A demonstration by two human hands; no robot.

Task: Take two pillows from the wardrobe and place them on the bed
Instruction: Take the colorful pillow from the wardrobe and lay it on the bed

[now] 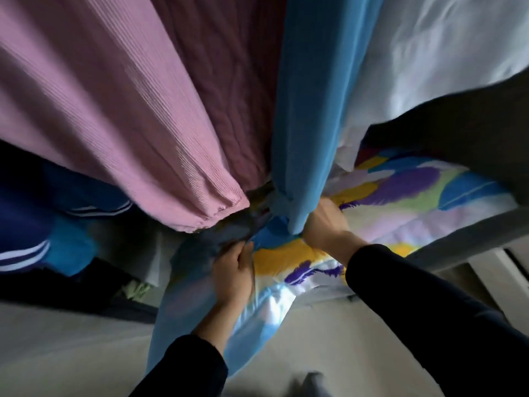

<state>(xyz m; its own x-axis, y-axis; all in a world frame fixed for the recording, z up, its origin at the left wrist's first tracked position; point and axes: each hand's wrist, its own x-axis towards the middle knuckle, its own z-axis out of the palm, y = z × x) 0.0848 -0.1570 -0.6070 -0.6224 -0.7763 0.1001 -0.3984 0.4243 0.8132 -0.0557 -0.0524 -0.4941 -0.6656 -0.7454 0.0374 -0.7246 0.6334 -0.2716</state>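
A pillow [289, 262] with a bright feather print in yellow, purple, blue and white lies at the bottom of the wardrobe, partly pulled out over its front edge. My left hand [233, 270] grips its left side, fingers curled over the cover. Further in, my right hand [325, 222] holds the top of the same pillow, just below the hanging blue garment. A second pillow [415, 190] with the same print lies deeper inside on the right. Both my sleeves are dark.
Clothes hang right over the pillows: a pink ribbed garment [120, 116], a maroon one [229, 81], a blue one [309, 110] and a white one [429, 53]. Navy striped clothing [43, 224] is piled at the left. A grey wardrobe frame [463, 239] borders the right.
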